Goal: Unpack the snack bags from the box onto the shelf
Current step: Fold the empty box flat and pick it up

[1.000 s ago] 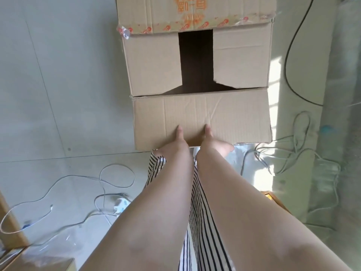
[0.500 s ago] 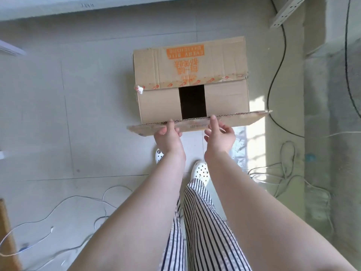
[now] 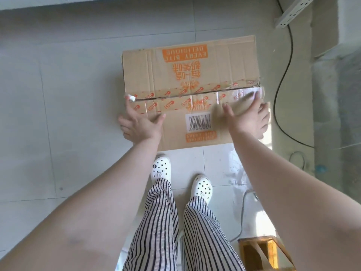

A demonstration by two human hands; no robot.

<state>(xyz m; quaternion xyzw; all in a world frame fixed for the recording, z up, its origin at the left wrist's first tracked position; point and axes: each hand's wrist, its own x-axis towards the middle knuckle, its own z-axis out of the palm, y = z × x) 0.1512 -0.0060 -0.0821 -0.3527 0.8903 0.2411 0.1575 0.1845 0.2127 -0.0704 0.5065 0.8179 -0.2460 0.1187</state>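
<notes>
A brown cardboard box [image 3: 187, 75] with orange print and a barcode stands on the tiled floor in front of my feet. Its two top flaps lie folded down, with torn printed tape along the seam. My left hand [image 3: 141, 124] rests flat on the near flap at its left end, fingers spread. My right hand [image 3: 248, 116] presses flat on the same flap at its right end and looks blurred. No snack bags show; the box's inside is hidden. No shelf surface is in view.
My white clogs [image 3: 161, 168] and striped trousers stand just before the box. A black cable [image 3: 281, 106] curves along the floor to the right. A white perforated metal rail [image 3: 293, 12] lies at top right. A wooden crate [image 3: 259, 253] sits at bottom right.
The near flap, lifted on edge half a second ago, now lies flat over the box's opening. Both hands slid apart from the middle to the flap's two ends.
</notes>
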